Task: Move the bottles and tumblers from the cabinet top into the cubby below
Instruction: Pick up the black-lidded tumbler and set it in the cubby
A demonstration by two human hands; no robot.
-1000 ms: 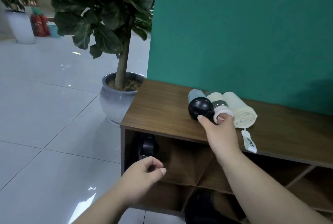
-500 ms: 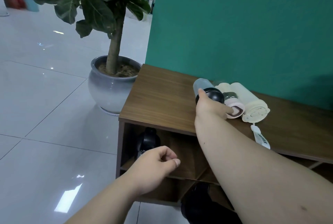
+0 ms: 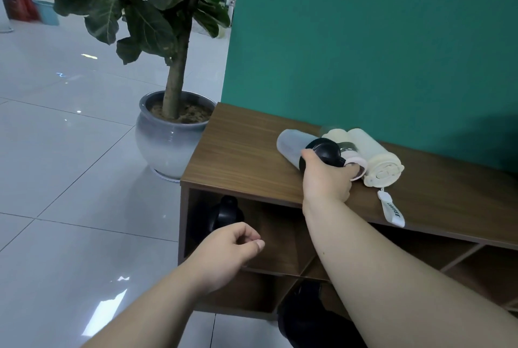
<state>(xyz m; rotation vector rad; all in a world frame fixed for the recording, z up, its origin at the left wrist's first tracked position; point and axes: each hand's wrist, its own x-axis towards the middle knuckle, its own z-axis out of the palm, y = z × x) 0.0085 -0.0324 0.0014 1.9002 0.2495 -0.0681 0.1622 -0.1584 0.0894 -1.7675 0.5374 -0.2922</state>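
Left hand: hangs in front of the cubby, fingers curled loosely together, holding nothing. A dark bottle already lies inside that cubby, at its left.

Right hand: over the front edge of the cabinet surface, fingers clamped round the black lid end of the clear bottle. Bottle lies on its side, body pointing away to the left; can't tell if it has left the wood.

Touching it on the right: pink-lidded tumbler, then cream tumbler, strap hanging over the edge.

Judgement: lift straight up before swinging left and down, so the neighbours don't roll. Grip is at one end only, so support the body if it sags. Enter base first, beside the dark bottle.
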